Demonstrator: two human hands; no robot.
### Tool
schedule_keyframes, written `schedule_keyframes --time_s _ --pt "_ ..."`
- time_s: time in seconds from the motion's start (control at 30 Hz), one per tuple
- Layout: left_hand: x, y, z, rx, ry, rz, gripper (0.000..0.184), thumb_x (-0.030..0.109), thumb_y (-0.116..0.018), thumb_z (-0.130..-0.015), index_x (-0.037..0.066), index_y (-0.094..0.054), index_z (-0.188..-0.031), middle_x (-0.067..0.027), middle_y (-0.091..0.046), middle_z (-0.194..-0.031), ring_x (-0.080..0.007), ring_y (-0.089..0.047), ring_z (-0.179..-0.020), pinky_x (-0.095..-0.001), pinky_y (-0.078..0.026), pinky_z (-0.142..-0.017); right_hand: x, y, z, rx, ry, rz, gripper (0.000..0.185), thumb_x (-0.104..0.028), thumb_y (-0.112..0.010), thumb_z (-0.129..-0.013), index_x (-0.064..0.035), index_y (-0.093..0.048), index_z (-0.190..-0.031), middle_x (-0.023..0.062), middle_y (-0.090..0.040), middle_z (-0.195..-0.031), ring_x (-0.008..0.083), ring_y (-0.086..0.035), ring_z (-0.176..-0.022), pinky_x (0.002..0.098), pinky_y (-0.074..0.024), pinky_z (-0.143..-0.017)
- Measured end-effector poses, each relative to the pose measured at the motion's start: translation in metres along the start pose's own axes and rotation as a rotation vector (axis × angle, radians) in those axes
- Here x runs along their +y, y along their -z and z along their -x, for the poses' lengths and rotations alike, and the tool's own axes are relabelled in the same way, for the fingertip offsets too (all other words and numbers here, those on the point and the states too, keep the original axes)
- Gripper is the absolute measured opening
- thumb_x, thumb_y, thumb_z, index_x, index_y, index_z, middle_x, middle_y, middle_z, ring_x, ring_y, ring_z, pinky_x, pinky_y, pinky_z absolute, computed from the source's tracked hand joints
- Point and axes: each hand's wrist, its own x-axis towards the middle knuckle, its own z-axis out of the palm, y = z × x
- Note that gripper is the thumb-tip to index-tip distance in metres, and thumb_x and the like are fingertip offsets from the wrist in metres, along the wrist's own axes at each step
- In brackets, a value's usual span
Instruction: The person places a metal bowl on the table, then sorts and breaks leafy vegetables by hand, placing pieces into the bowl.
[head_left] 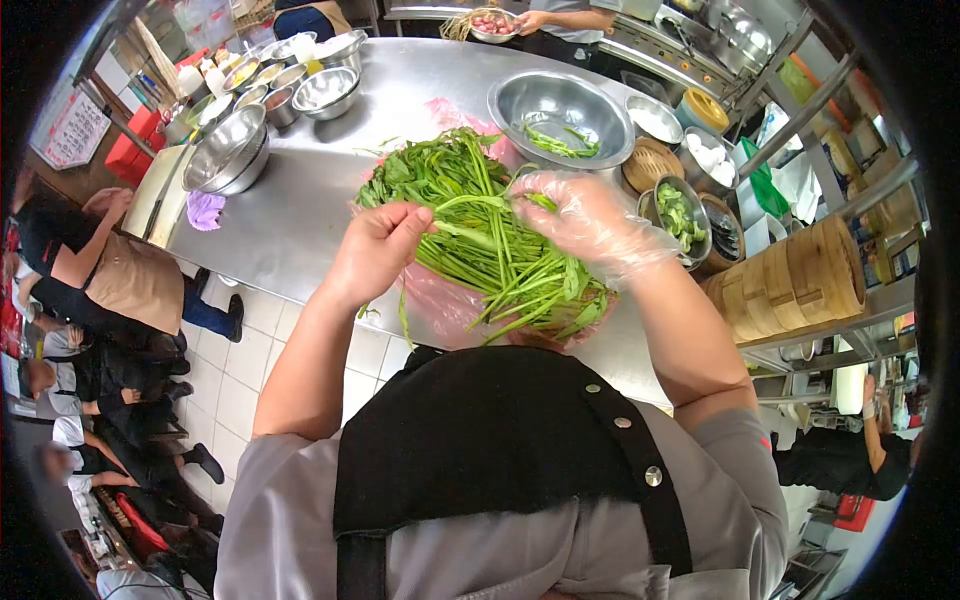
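A large heap of leafy green stems (500, 265) lies on pink plastic (440, 300) at the table's near edge. Over its left side, my bare left hand (385, 245) pinches the end of a green stem. My right hand (575, 220), in a clear plastic glove, is closed around a bit of green over the heap's right side. A stem stretches between the two hands. Just beyond the heap stands a wide metal bowl (505, 108) with a few cut green pieces (562, 142) at its bottom.
Metal bowls (225, 155) stand at the left of the steel table (290, 215). Right are a bowl of chopped greens (680, 218) and bamboo steamers (790, 285). A person in a brown apron (135, 280) stands left; another holds a bowl (493, 27) across the table.
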Motion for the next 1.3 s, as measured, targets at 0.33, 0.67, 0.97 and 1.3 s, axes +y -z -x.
schedule_keyframes --time_s 0.33,0.67,0.97,1.3 --pt "-0.003 -0.004 0.003 -0.058 0.032 0.216 0.03 0.029 -0.06 -0.105 0.004 -0.064 -0.089 0.0083 -0.043 -0.061 -0.0029 -0.034 -0.053 -0.022 -0.027 -0.049 0.005 -0.019 0.007 -0.037 -0.026 -0.032 0.029 -0.031 -0.066 -0.092 -0.0082 -0.072 -0.108 0.0213 -0.071 -0.102 0.042 -0.068 -0.096 0.047 -0.0546 -0.085" --pt "-0.014 -0.005 0.005 -0.213 0.061 0.173 0.027 0.028 -0.061 -0.105 0.004 -0.069 -0.097 0.008 -0.046 -0.063 -0.003 -0.038 -0.054 -0.0226 -0.03 -0.05 0.004 -0.025 0.016 0.077 0.163 0.258 0.022 -0.018 -0.068 -0.083 -0.0049 -0.07 -0.1 0.0197 -0.07 -0.096 0.0408 -0.067 -0.091 0.0463 -0.0552 -0.082" --pt "-0.019 0.0 0.004 -0.137 -0.057 -0.206 0.023 0.025 -0.064 -0.102 0.006 -0.073 -0.095 0.0094 -0.053 -0.071 -0.0026 -0.043 -0.065 -0.0229 -0.038 -0.059 0.026 -0.016 0.015 0.279 -0.332 -0.358 0.023 -0.025 -0.062 -0.095 -0.004 -0.07 -0.103 0.0116 -0.074 -0.09 0.0241 -0.069 -0.086 0.0396 -0.0533 -0.082" --pt "-0.008 -0.01 0.007 -0.236 -0.05 -0.223 0.024 0.022 -0.062 -0.102 0.0 -0.071 -0.1 0.004 -0.064 -0.082 -0.0053 -0.052 -0.077 -0.0253 -0.047 -0.071 0.007 -0.027 0.001 -0.25 0.032 -0.179 0.025 -0.026 -0.061 -0.098 -0.0035 -0.07 -0.104 0.0169 -0.071 -0.093 0.0287 -0.069 -0.086 0.0395 -0.0527 -0.082"
